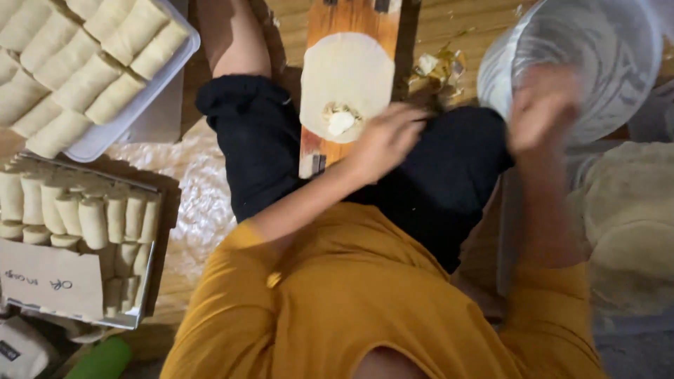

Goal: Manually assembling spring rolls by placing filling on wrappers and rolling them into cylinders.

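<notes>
A round pale wrapper [347, 74] lies on a wooden board [354, 17] between my knees, with a small heap of pale filling [341, 121] near its lower edge. My left hand [385, 140] reaches in from the left. Its loosely curled fingertips touch the wrapper's edge beside the filling, and nothing shows in the hand. My right hand [540, 105] is blurred with motion in front of a clear plastic bowl [604, 49] at the upper right. Whether it grips the bowl is not clear.
A white tub [151, 95] of rolled pale rolls stands at the upper left, a metal tray [144, 298] of more rolls below it, with a cardboard piece [49, 277] on top. Food scraps [439, 70] lie beside the board. A stack of wrappers [628, 217] sits at the right.
</notes>
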